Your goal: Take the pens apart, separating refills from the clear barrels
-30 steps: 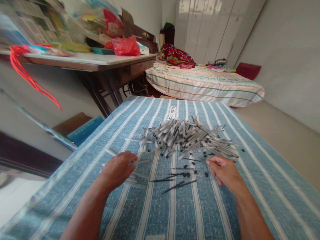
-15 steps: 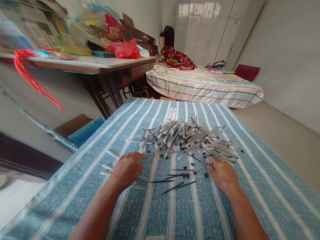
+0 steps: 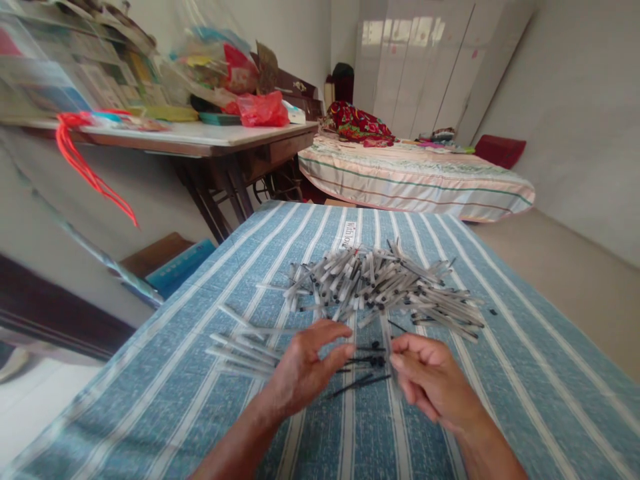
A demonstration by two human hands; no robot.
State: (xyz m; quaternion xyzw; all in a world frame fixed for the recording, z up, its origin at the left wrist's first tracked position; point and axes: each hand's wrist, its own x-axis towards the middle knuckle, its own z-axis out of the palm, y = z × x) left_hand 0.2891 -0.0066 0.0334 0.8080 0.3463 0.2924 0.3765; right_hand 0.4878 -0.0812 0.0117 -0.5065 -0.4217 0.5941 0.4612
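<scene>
In the head view my right hand (image 3: 435, 380) pinches a translucent pen barrel (image 3: 387, 337), held nearly upright and blurred by motion. My left hand (image 3: 315, 360) hovers just to its left, thumb and forefinger apart with nothing seen between them. Under and between the hands lie thin black pen refills (image 3: 357, 385) and small black plugs (image 3: 376, 361). Left of my left hand, several translucent barrels (image 3: 245, 353) lie side by side. A big heap of pens (image 3: 370, 280), translucent with dark ends, spreads beyond both hands.
A blue striped cloth (image 3: 190, 413) covers the table. One black plug (image 3: 493, 312) lies right of the heap. At the left stands a desk (image 3: 210, 137) with bags and red cords (image 3: 95, 177) hanging down. A bed (image 3: 415, 173) stands beyond the table.
My left hand has moved right, away from the loose barrels, toward the middle. My right hand has moved left from the heap's near edge, with a barrel now upright in its fingers.
</scene>
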